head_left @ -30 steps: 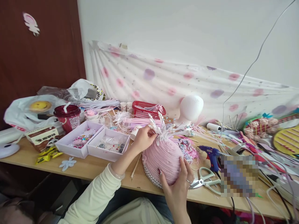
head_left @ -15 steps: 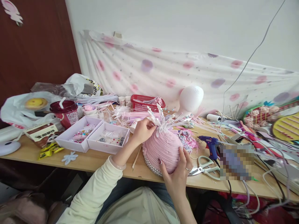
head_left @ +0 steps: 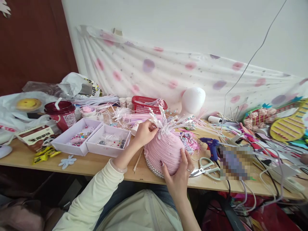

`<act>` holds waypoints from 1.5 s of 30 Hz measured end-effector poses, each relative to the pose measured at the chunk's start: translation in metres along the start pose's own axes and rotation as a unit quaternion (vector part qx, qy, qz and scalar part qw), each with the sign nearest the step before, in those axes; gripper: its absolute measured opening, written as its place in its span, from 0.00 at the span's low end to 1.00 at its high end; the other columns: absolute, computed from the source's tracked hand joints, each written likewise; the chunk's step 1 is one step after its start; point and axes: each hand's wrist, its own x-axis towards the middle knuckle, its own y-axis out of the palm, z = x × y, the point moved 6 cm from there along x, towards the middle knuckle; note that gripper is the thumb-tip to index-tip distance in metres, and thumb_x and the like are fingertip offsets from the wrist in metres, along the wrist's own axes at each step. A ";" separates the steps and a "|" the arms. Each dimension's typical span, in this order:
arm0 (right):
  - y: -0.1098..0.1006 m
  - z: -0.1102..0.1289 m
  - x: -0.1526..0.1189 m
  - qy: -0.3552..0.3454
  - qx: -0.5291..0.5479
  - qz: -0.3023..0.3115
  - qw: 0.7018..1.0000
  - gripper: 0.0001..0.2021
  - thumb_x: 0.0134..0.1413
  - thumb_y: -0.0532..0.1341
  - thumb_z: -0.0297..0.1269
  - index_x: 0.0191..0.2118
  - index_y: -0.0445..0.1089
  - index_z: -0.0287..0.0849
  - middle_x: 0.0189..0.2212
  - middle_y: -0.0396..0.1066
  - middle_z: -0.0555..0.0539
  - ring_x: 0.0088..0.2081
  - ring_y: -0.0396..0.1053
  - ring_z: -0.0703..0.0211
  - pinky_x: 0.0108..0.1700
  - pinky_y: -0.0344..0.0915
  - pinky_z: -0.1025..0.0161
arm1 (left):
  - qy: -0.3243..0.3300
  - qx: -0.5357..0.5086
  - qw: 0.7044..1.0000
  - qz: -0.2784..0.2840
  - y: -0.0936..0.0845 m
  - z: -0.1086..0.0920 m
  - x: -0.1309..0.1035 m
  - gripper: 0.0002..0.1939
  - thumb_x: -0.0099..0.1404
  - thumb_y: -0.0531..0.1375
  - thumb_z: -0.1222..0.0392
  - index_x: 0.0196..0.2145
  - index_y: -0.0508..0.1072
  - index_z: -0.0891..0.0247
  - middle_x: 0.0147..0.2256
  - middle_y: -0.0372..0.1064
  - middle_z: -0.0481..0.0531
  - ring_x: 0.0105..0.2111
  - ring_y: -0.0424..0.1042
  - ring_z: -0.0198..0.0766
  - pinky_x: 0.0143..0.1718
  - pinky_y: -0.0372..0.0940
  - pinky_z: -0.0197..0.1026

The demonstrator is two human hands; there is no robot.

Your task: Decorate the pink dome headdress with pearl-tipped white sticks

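Thumb and fingertips of the left hand [head_left: 144, 133] press together, pinching at the foot of the white beaded sprigs [head_left: 154, 118]; exactly which strand is caught, the fingers hide. That wrist comes up from lower left, forearm slanting in its pale sleeve [head_left: 96, 192]. Over on the other side, the right hand [head_left: 176, 175] is spread, thumb on the front of the pink dome [head_left: 162, 150], fingers reaching round its right flank, wrist low. And the dome itself: on the table [head_left: 89, 166], close to the near edge, crown up, long axis nearly upright, sprigs fanning upward and outward from the top. Pearl trim [head_left: 154, 170] curves along the lower left rim, then slips out of sight by the right hand. Just beside that hand, scissors [head_left: 204, 168], one blade partly covered; behind them, a blue glue gun [head_left: 211, 148], and next to that a pixelated patch masks something altogether.
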 end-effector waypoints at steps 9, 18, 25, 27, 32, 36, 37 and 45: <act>0.000 0.000 0.000 0.001 0.001 0.000 1.000 0.38 0.55 0.62 0.49 0.67 0.48 0.44 0.61 0.52 0.33 0.62 0.51 0.37 0.57 0.56 0.36 | 0.016 0.030 0.999 -0.012 -0.003 -0.006 -0.001 0.06 0.54 0.64 0.67 0.26 0.69 0.62 0.20 0.67 0.44 0.22 0.68 0.34 0.26 0.59 0.36; 0.001 -0.001 0.000 0.008 0.001 0.006 1.000 0.39 0.54 0.63 0.49 0.67 0.48 0.44 0.61 0.51 0.32 0.62 0.51 0.37 0.56 0.57 0.37 | 0.005 0.038 0.999 -0.006 -0.004 -0.006 0.000 0.06 0.54 0.63 0.66 0.24 0.68 0.62 0.19 0.64 0.44 0.21 0.65 0.34 0.26 0.56 0.36; 0.001 -0.001 0.000 0.010 0.001 0.007 1.000 0.39 0.54 0.63 0.49 0.67 0.48 0.44 0.61 0.51 0.32 0.62 0.51 0.36 0.56 0.57 0.36 | 0.011 0.042 0.999 -0.015 -0.005 -0.008 -0.001 0.10 0.53 0.64 0.66 0.22 0.65 0.61 0.18 0.62 0.43 0.21 0.64 0.34 0.25 0.56 0.37; 0.000 -0.001 -0.001 0.009 0.002 0.006 1.000 0.39 0.54 0.63 0.49 0.67 0.48 0.44 0.61 0.51 0.32 0.62 0.51 0.36 0.56 0.57 0.36 | 0.013 0.047 0.999 -0.016 -0.005 -0.009 0.000 0.10 0.53 0.64 0.66 0.22 0.65 0.60 0.18 0.63 0.43 0.21 0.65 0.34 0.25 0.57 0.37; 0.000 -0.001 -0.001 0.009 0.002 0.006 1.000 0.39 0.54 0.63 0.49 0.67 0.48 0.44 0.61 0.51 0.32 0.62 0.52 0.36 0.56 0.57 0.35 | 0.018 0.054 0.998 -0.017 -0.005 -0.010 0.000 0.10 0.53 0.64 0.66 0.22 0.65 0.60 0.18 0.64 0.43 0.21 0.65 0.34 0.26 0.59 0.37; 0.000 -0.001 0.000 0.008 0.000 0.006 1.000 0.39 0.54 0.62 0.50 0.67 0.48 0.44 0.61 0.52 0.33 0.62 0.51 0.36 0.57 0.56 0.35 | 0.023 0.053 0.998 -0.018 -0.006 -0.011 0.000 0.10 0.53 0.64 0.66 0.22 0.66 0.60 0.17 0.63 0.42 0.20 0.65 0.34 0.25 0.58 0.36; 0.000 -0.001 0.000 0.009 0.000 0.006 1.000 0.39 0.54 0.63 0.50 0.67 0.48 0.44 0.61 0.52 0.33 0.62 0.51 0.36 0.57 0.56 0.35 | 0.024 0.053 0.998 -0.018 -0.006 -0.011 0.000 0.10 0.53 0.64 0.66 0.21 0.65 0.60 0.17 0.63 0.42 0.20 0.65 0.34 0.25 0.58 0.36; 0.001 -0.002 -0.001 0.012 0.000 0.006 1.000 0.39 0.54 0.63 0.49 0.67 0.48 0.44 0.61 0.51 0.32 0.62 0.51 0.36 0.56 0.57 0.36 | 0.028 0.057 0.998 -0.019 -0.006 -0.012 -0.001 0.12 0.53 0.64 0.66 0.20 0.63 0.60 0.17 0.62 0.43 0.20 0.64 0.34 0.24 0.56 0.36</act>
